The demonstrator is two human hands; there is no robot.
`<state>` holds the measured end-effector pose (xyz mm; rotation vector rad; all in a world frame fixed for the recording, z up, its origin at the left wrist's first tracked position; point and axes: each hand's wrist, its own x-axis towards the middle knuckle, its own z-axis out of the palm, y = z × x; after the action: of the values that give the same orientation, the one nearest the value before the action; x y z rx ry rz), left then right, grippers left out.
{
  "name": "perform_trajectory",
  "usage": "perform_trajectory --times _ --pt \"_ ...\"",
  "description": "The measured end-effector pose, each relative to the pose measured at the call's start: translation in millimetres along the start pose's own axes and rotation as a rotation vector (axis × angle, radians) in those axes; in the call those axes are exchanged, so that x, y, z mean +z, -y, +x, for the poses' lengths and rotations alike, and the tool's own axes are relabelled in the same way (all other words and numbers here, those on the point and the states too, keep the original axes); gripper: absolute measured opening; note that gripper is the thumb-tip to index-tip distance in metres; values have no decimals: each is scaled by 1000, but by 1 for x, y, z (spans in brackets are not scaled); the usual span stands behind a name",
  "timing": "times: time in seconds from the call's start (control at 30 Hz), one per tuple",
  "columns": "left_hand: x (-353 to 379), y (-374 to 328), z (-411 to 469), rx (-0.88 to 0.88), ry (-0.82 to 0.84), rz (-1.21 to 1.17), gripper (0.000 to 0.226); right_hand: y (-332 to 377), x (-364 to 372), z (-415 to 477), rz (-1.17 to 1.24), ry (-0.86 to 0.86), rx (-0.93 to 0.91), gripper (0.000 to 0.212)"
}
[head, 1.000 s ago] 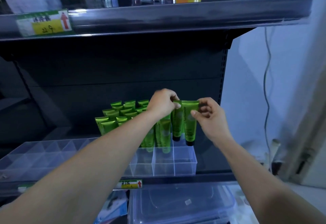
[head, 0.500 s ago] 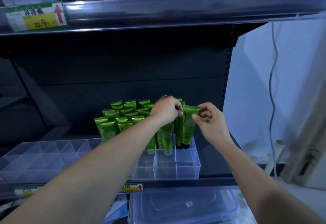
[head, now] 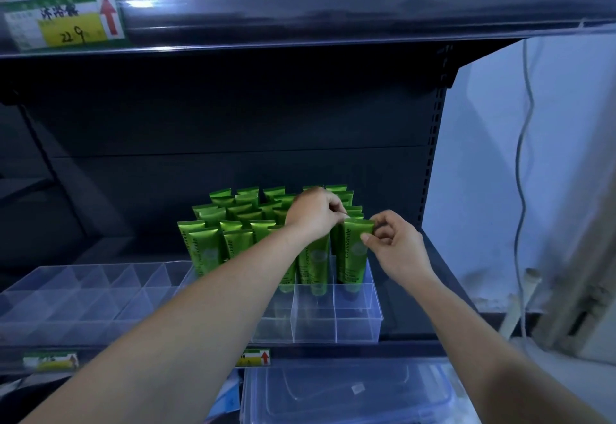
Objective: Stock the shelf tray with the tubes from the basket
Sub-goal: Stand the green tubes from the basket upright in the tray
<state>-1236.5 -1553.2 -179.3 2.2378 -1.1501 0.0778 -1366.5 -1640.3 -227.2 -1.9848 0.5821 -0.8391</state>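
The green tube (head: 355, 250) stands upright, cap down, in the clear divided tray (head: 358, 320) on the shelf (head: 443, 277). It is in the right column, in the compartment just behind the front row. My right hand (head: 396, 247) pinches the right corner of its flat top edge between thumb and fingers, so this grip is grasping the tube. My left hand (head: 313, 213) has its fingers curled at the top left corner of the same tube. I cannot tell whether this grip pinches this tube or the neighbour beside it.

The other green tubes (head: 233, 217) fill the back and middle compartments of the tray, all upright and close together. The front row of compartments holds nothing.

To the left, just beside this tray, lies a second clear divided tray (head: 83, 293) with no tubes in it. Under the shelf edge there is a clear lidded box (head: 350, 390). A small price label (head: 255, 357) sits on the shelf edge, and a bigger price label (head: 65, 21) on the upper shelf reads 22.9.
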Motion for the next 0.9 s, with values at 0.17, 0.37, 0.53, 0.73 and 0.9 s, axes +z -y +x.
perform_trajectory --times 0.17,0.37,0.53,0.73,0.9 --pt "-1 1 1 -13 45 34 12 -4 2 0 -62 9 18 13" --pt "-4 -4 2 -13 66 121 13 -2 2 -2 -81 12 15 14" --pt "-3 -5 0 -4 40 143 15 -1 1 -6 -93 8 17 18" --pt "-12 -5 0 -6 130 141 11 2 0 -14 -155 -9 -37 41" --pt "-25 -9 -7 13 99 188 30 17 3 -18 -326 -120 -241 51"
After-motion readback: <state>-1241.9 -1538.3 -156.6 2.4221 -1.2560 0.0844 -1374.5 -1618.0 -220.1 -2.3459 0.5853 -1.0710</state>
